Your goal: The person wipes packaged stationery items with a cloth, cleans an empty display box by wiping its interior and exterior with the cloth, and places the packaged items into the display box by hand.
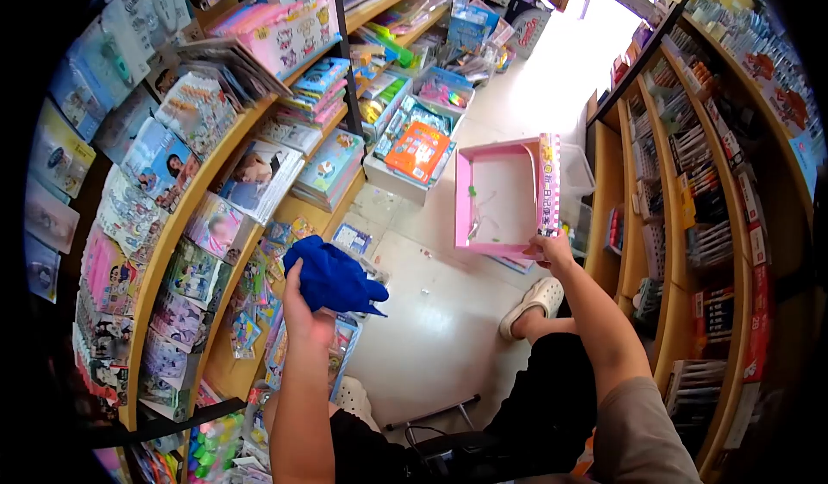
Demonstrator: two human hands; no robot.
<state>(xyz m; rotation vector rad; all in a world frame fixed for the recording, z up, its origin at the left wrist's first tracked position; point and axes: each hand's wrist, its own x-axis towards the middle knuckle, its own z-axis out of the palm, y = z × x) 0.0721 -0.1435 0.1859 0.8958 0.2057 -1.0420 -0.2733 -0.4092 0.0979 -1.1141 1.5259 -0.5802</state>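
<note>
A crumpled blue cloth (332,275) is in my left hand (307,311), which is closed on it at left of centre, in front of the lower shelves. My right hand (552,249) grips the lower right corner of a pink box (463,192) with a printed side. The box is tilted with its open face toward me. Inside it lie a thin whitish strand and small green bits. The cloth and the box are apart.
Shelves of magazines and cards (159,264) curve along the left. Pens and stationery fill the right shelves (664,225). A white carton (401,182) with an orange packet stands on the floor (414,337) ahead. Clear plastic bins (576,169) sit behind the pink box.
</note>
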